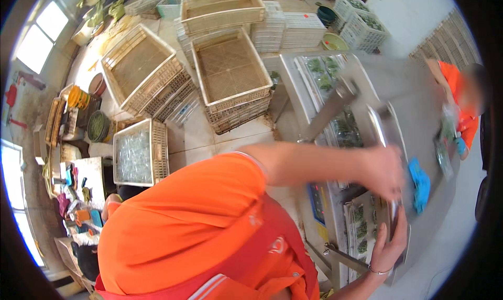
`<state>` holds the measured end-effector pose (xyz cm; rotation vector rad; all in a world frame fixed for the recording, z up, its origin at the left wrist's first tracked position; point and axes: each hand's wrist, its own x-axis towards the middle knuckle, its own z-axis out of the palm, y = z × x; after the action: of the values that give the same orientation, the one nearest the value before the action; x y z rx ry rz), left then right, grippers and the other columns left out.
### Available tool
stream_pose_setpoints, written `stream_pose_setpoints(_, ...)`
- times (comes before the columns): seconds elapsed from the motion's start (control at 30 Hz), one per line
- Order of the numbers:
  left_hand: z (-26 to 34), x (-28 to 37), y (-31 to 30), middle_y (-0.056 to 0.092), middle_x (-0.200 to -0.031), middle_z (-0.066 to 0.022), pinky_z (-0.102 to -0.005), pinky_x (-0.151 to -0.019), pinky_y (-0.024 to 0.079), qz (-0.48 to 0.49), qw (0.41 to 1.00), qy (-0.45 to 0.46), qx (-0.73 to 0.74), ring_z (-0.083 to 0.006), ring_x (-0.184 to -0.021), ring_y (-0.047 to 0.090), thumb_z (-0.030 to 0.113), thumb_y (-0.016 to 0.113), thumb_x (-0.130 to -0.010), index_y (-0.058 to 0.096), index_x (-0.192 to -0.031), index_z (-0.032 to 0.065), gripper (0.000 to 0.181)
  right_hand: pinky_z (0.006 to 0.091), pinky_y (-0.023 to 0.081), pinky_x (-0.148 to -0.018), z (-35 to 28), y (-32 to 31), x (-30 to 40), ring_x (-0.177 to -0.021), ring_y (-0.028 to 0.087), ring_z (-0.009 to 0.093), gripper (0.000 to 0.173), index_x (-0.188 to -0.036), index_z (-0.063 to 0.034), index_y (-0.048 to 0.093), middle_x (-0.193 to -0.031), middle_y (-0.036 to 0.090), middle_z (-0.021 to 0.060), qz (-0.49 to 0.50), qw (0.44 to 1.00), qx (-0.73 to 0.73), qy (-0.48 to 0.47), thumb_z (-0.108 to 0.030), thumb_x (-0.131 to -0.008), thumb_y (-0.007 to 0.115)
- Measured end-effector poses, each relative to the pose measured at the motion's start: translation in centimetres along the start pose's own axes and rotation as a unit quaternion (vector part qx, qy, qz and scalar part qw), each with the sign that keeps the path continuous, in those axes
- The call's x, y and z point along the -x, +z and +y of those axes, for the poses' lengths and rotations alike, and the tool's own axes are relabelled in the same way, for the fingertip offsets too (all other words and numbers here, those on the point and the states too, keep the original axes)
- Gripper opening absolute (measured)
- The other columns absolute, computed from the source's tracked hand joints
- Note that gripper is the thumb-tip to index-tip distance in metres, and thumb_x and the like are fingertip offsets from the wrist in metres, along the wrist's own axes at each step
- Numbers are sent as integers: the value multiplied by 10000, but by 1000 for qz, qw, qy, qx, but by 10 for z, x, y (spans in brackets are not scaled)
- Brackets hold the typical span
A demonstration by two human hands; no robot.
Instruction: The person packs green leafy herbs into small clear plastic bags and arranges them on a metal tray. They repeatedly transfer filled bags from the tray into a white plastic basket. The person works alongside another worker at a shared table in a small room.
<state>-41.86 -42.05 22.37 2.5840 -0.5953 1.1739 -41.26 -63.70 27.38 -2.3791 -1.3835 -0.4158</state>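
Note:
A steel packing machine with a hinged frame stands before me, likely a vacuum sealer. My left hand [383, 174], blurred, is closed on the metal bar [377, 127] along its far side. Lower on the same edge, my right hand [391, 241], with a thin bracelet at the wrist, curls its fingers over the bar. Clear plastic packs of green leaves [359, 227] lie in the bed beside my right hand. More leaf packs [324, 72] lie at the machine's other end. A steel arm [330, 107] crosses above the bed. My hands partly hide the bar.
A blue glove [419, 185] lies on the steel table [436, 205] just past the bar. Across it, a co-worker [458, 91] in orange holds a clear bag of greens [446, 131]. Stacked plastic crates [232, 68] and a crate of clear packs [133, 156] stand on the floor.

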Motion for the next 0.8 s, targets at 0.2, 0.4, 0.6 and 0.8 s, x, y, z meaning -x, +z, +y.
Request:
stream_pose_setpoints(0.2, -150, 101, -21, 530, -560, -34, -370, -562, 438, -67, 988, -136, -4, -242, -563, 547, 264, 602, -679, 588, -612, 175, 112, 382, 491, -755, -18, 105, -36, -877, 596, 297, 388, -1160, -79, 534, -975, 608, 167, -95, 992, -20, 83, -148, -781, 583)
stream_pose_setpoints(0.4, -221, 186, -2, 614, -679, -138, -430, -590, 471, -294, 883, -359, -79, -332, -635, 596, 465, 461, -806, 668, -753, 113, 412, 412, 504, -545, -33, 261, -60, -660, 623, 296, 250, -956, -73, 549, -796, 613, 120, -92, 987, -112, 64, -282, -824, 514)
stream_pose_setpoints(0.6, -240, 217, 14, 603, -642, -153, -439, -609, 450, -268, 896, -349, -64, -363, -625, 569, 318, 491, -849, 637, -692, 50, 344, 364, 495, -654, -29, 309, -49, -754, 614, 275, 304, -1040, -38, 544, -817, 599, 131, -57, 982, -175, 53, -263, -836, 523)
stream_pose_setpoints(0.8, -121, 153, 42, 588, -1012, -144, -418, -816, 411, -131, 966, -203, 93, -332, -924, 541, 54, 556, -773, 552, -993, 27, 221, 307, 473, -781, 35, 238, -13, -898, 594, 201, 177, -921, -16, 620, -986, 624, 122, 106, 740, -570, 342, -146, -840, 531)
